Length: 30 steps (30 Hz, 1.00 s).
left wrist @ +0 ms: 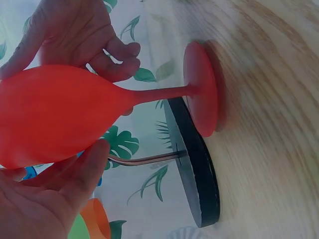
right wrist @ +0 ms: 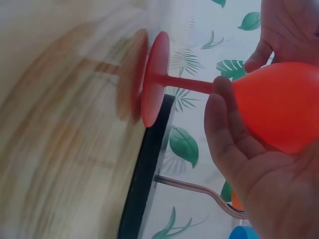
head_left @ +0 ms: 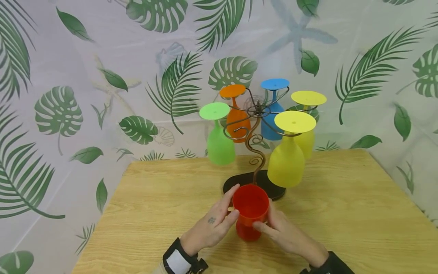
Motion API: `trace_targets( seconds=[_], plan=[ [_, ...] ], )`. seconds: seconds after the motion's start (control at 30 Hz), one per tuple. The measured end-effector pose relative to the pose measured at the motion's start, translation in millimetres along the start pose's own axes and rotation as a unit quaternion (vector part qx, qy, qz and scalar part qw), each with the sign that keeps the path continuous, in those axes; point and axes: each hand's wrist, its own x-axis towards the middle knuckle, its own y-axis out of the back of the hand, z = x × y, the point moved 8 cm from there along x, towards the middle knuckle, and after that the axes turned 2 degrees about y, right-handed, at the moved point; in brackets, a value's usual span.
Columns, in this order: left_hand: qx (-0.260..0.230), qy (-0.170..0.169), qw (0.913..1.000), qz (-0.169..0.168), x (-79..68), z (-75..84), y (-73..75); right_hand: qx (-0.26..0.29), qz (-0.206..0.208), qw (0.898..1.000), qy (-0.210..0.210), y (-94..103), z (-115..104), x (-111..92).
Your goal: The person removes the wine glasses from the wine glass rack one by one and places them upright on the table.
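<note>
A red plastic goblet (head_left: 251,202) stands upright between both hands, its mouth facing up. My left hand (head_left: 213,225) holds the bowl from the left, thumb toward me and fingers along the far side. From the right, my right hand (head_left: 285,231) grips the same bowl with its thumb across the near side. In the left wrist view the goblet's thin stem and round foot (left wrist: 200,89) show, the foot close over the wooden table. Fingertips of the right hand lie by the top of the stem in the right wrist view.
Just behind the goblet is a metal glass rack with a black base (head_left: 236,182) and a curly stem. Upside down on its wire loops hang a green goblet (head_left: 221,146), an orange one, a blue one and two yellow goblets (head_left: 286,163). A leaf-patterned sheet hangs behind the table.
</note>
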Motion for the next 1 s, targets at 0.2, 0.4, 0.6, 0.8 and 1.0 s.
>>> trace_targets(
  seconds=[0.2,0.4,0.6,0.8,1.0],
  plan=[
    [0.000,0.009,0.9999,-0.007,0.6,-5.3,-2.9,0.023,-0.010,1.000,-0.015,-4.7,4.2,0.7],
    [-0.010,0.009,0.9999,-0.004,3.5,-9.2,-2.6,0.027,-0.006,1.000,-0.013,-4.3,5.2,4.4],
    [-0.022,0.014,0.9997,-0.002,3.5,-11.2,-1.4,0.025,-0.003,1.000,-0.016,-4.4,6.8,6.2],
    [-0.031,0.029,0.9991,-0.008,3.6,-12.3,0.4,0.018,-0.005,1.000,-0.020,-5.5,9.1,5.3],
    [-0.063,0.037,0.9973,-0.013,5.0,-13.1,2.9,0.024,-0.021,0.999,-0.017,-3.6,11.5,1.4]
  ],
)
